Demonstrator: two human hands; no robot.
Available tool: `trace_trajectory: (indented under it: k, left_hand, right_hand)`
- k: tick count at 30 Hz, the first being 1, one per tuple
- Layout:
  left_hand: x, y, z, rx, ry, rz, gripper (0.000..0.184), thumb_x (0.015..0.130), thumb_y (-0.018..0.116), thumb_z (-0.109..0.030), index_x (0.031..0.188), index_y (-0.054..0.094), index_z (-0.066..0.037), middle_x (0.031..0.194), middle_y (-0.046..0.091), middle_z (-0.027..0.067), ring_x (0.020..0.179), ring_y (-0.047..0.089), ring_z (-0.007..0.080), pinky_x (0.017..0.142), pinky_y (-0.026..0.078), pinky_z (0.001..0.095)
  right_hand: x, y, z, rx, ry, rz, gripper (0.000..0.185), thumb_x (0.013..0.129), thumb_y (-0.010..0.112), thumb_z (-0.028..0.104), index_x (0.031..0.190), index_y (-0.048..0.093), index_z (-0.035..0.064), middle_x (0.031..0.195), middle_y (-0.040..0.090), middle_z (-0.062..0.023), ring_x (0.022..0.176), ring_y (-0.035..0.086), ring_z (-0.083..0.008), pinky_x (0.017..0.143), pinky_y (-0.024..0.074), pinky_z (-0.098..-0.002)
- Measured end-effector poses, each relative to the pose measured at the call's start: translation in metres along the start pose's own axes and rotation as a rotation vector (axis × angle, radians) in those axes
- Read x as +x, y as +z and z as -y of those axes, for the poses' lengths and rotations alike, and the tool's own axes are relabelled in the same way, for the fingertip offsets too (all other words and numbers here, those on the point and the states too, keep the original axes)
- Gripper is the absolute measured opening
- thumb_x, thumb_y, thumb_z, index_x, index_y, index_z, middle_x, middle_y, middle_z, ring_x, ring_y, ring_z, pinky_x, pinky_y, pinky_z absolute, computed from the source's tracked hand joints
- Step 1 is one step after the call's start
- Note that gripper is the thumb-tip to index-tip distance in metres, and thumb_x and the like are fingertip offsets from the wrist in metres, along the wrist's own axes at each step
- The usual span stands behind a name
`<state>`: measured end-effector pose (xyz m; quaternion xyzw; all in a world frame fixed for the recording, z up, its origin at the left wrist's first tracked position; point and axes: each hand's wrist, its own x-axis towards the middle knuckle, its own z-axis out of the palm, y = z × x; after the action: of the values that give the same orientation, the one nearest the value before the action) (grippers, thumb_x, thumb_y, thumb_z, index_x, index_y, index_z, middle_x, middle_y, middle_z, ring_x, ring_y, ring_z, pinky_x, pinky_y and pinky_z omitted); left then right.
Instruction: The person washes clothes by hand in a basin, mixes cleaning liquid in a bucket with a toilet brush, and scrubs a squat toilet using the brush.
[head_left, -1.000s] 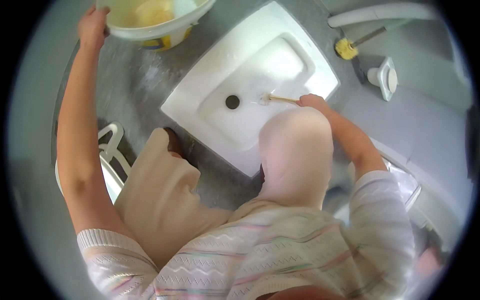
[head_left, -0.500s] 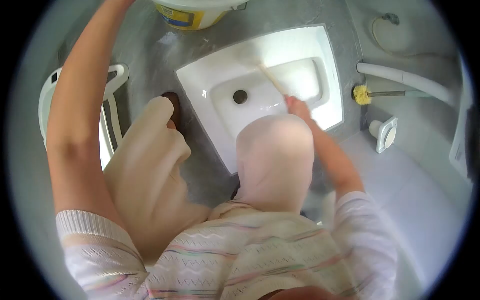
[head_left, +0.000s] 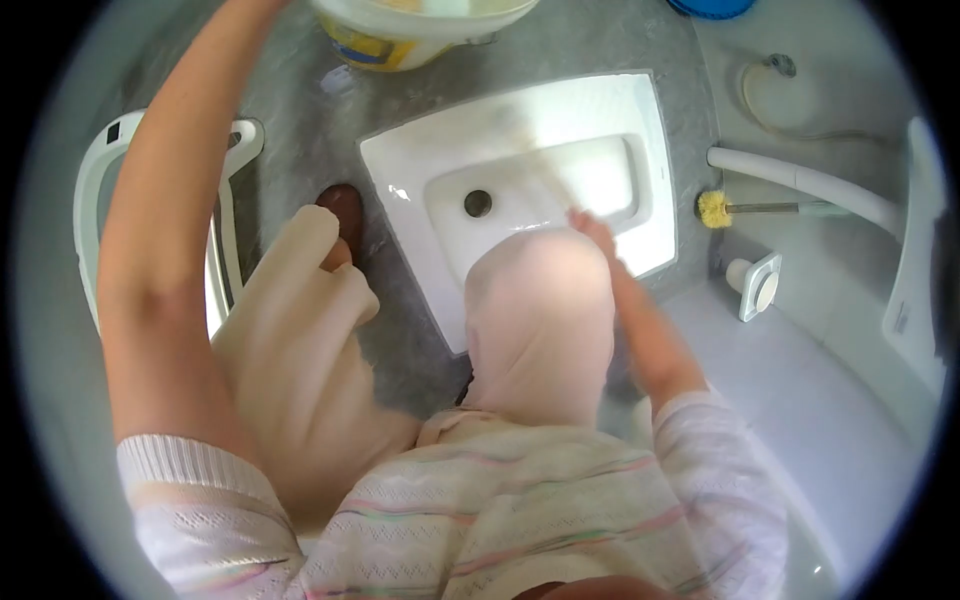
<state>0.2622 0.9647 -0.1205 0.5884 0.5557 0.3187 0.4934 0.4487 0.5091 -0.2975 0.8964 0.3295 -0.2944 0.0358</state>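
My right hand (head_left: 597,232) is closed around the end of a pale, thin stick-like tool (head_left: 548,165), which motion blurs; its far end cannot be made out. The tool slants over the recessed white ceramic squat pan (head_left: 405,182), which has a round drain hole (head_left: 478,203) and wet glints inside. My knee hides part of the pan's near side. My left forearm (head_left: 165,250) reaches up past the top edge of the picture, so that hand is out of sight. A white bucket with a yellow label (head_left: 375,48) is close to where this arm leaves the view.
At left a white plastic frame-like object (head_left: 88,220) lies beside my leg. Along the right wall are a white pipe (head_left: 800,180), a yellow-headed brush (head_left: 714,209), a white fitting (head_left: 762,287) and a thin hose (head_left: 750,95). A blue container (head_left: 712,7) shows at the top.
The view has shifted slightly, bringing more of the bucket and the blue container into sight. The stick-like tool is now more blurred, still over the pan in my right hand.
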Motion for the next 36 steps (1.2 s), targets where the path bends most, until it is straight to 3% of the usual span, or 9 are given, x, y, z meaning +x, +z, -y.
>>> trace_trajectory:
  k: [3, 6, 10, 15, 23, 26, 29, 33, 36]
  left_hand:
    - [0.008, 0.003, 0.008, -0.052, 0.066, 0.014, 0.037, 0.068, 0.044, 0.002, 0.103, 0.056, -0.003, 0.08, 0.059, 0.0118, 0.065, 0.056, 0.0203, 0.053, 0.045, 0.0326]
    - [0.02, -0.001, 0.024, -0.036, 0.012, 0.036, 0.04, 0.071, 0.048, -0.007, 0.11, 0.054, -0.008, 0.083, 0.058, 0.0074, 0.063, 0.053, 0.0158, 0.051, 0.041, 0.029]
    - [0.033, -0.008, 0.025, 0.081, -0.01, 0.048, 0.042, 0.075, 0.052, -0.018, 0.116, 0.051, -0.013, 0.084, 0.057, 0.003, 0.062, 0.051, 0.0114, 0.046, 0.037, 0.0265]
    - [0.032, -0.01, 0.042, 0.083, -0.038, 0.07, 0.037, 0.074, 0.048, -0.012, 0.11, 0.053, -0.008, 0.078, 0.056, 0.0047, 0.055, 0.05, 0.0127, 0.043, 0.037, 0.0268]
    - [0.05, -0.013, 0.053, 0.369, -0.1, 0.164, 0.049, 0.071, 0.049, -0.012, 0.12, 0.045, -0.011, 0.089, 0.058, 0.0071, 0.076, 0.057, 0.0168, 0.06, 0.047, 0.0321]
    - [0.101, -0.011, 0.065, 1.281, 0.414, -0.211, 0.047, 0.073, 0.05, -0.015, 0.12, 0.046, -0.011, 0.086, 0.058, 0.0087, 0.077, 0.057, 0.0155, 0.065, 0.047, 0.0299]
    - [0.022, 0.04, -0.021, 0.868, 0.851, -0.126, 0.04, 0.077, 0.05, -0.017, 0.117, 0.05, -0.012, 0.085, 0.059, 0.0108, 0.075, 0.056, 0.0143, 0.068, 0.045, 0.0272]
    - [-0.113, 0.145, -0.038, 0.433, 0.593, 0.66, 0.024, 0.083, 0.049, -0.018, 0.102, 0.057, -0.005, 0.078, 0.059, 0.0039, 0.069, 0.053, 0.0124, 0.062, 0.042, 0.0247]
    - [-0.195, 0.188, -0.01, 0.381, -0.392, 1.113, 0.037, 0.082, 0.051, -0.035, 0.101, 0.052, -0.003, 0.08, 0.057, 0.007, 0.073, 0.056, 0.0162, 0.059, 0.049, 0.0324]
  right_hand:
    - [0.081, -0.04, -0.081, 0.219, 0.305, -0.161, 0.062, 0.09, 0.023, 0.045, 0.075, 0.059, -0.0034, 0.07, 0.058, -0.0242, 0.07, 0.058, -0.0383, 0.063, 0.0459, -0.0437]
    - [0.055, -0.006, -0.05, -0.067, -0.16, -0.083, 0.056, 0.09, 0.023, 0.042, 0.084, 0.054, -0.0031, 0.074, 0.059, -0.0202, 0.074, 0.057, -0.0391, 0.069, 0.0452, -0.0448]
    - [-0.009, -0.008, 0.035, 0.177, 0.007, 0.228, 0.053, 0.09, 0.02, 0.041, 0.093, 0.054, 0.0001, 0.087, 0.059, -0.0224, 0.088, 0.055, -0.0368, 0.083, 0.0389, -0.0453]
    - [0.084, -0.034, -0.075, 0.388, 0.296, -0.011, 0.055, 0.089, 0.028, 0.042, 0.081, 0.058, -0.0033, 0.081, 0.057, -0.0271, 0.082, 0.056, -0.0395, 0.075, 0.0416, -0.0459]
    - [0.021, -0.011, -0.046, 0.346, 0.215, -0.018, 0.058, 0.088, 0.03, 0.046, 0.085, 0.057, -0.005, 0.082, 0.056, -0.0293, 0.084, 0.054, -0.0421, 0.077, 0.0402, -0.0466]
    - [0.022, -0.051, -0.048, 0.788, 0.524, 0.075, 0.054, 0.087, 0.035, 0.047, 0.084, 0.055, -0.0025, 0.056, 0.051, -0.0134, 0.049, 0.052, -0.0247, 0.042, 0.042, -0.037]
    - [0.012, -0.052, -0.05, 1.209, 0.47, 0.166, 0.036, 0.086, 0.044, 0.036, 0.092, 0.051, 0.0011, 0.054, 0.039, -0.0018, 0.041, 0.038, -0.0108, 0.032, 0.0327, -0.0268]
    - [0.008, -0.045, -0.019, 1.622, 0.232, 0.253, 0.022, 0.081, 0.053, 0.015, 0.1, 0.047, 0.0055, 0.065, 0.043, -0.0005, 0.047, 0.041, -0.0095, 0.04, 0.035, -0.0246]
    - [-0.012, -0.079, 0.012, 1.612, -0.028, 0.332, 0.017, 0.078, 0.055, 0.016, 0.088, 0.049, 0.0043, 0.072, 0.051, -0.0039, 0.064, 0.053, -0.012, 0.051, 0.0426, -0.0239]
